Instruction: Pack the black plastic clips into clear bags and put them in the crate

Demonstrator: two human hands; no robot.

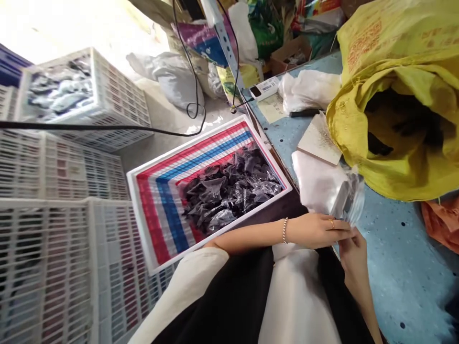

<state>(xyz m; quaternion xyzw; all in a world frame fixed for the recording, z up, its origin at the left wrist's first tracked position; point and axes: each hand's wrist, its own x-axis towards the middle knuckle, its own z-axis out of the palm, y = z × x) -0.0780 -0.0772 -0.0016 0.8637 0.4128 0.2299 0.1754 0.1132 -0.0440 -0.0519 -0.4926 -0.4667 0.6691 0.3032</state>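
Observation:
My left hand, with a beaded bracelet and a ring, reaches across to the table's near edge. Its fingertips meet those of my right hand, and both are closed in a pinch at the lower edge of a clear plastic bag. What lies exactly between the fingertips is partly hidden. Just beyond my hands is a stack of clear plastic bags, with a flat tan board behind it. On my left, a crate with a striped liner holds many dark pieces in clear bags.
A large yellow sack with dark contents gapes open on the blue table. White slatted crates stand stacked at left, one crate filled with bagged items. A black cable crosses above them. Orange material lies at right.

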